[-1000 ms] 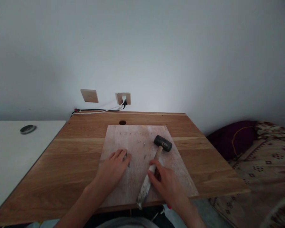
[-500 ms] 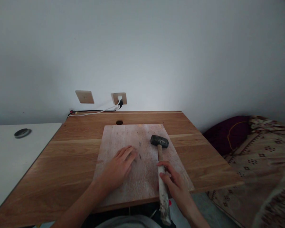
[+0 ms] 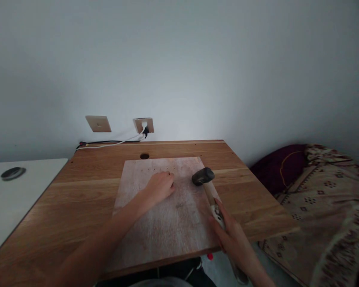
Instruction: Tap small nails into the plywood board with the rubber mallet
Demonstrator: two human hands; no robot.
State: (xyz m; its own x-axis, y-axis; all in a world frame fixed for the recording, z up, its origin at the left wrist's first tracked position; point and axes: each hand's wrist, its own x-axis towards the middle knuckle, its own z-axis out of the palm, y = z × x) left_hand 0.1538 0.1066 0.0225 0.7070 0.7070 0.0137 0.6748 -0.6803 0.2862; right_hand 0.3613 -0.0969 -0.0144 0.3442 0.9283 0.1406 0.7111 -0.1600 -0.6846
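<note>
- Head view, looking down at the hands, which are well apart
- Right hand (image 3: pixel 231 235) clamped around the lower handle of a rubber mallet (image 3: pixel 204 176), fingers wrapped on the pale, scuffed grip
- Mallet tilted, black head over the right edge of the board, wooden handle running down toward the hand; cannot tell if the head touches
- Left hand (image 3: pixel 159 187) curled, resting on a pale wooden board (image 3: pixel 158 235); cannot tell if it pinches anything
- Small dark specks (image 3: pixel 170 173) on the board beside the left hand, too small to identify
- Board lies on the wooden tabletop (image 3: pixel 77 191), near a round hole (image 3: pixel 144 156)
- Beige wall plate (image 3: pixel 98 123), its small mark unreadable; wall socket (image 3: pixel 143 125) with white plug and cables (image 3: pixel 107 143)
- White table (image 3: pixel 24 199) at left with dark disc (image 3: pixel 13 173)
- Bed with patterned blanket (image 3: pixel 326 211) and dark purple cushion (image 3: pixel 278 167) at right
</note>
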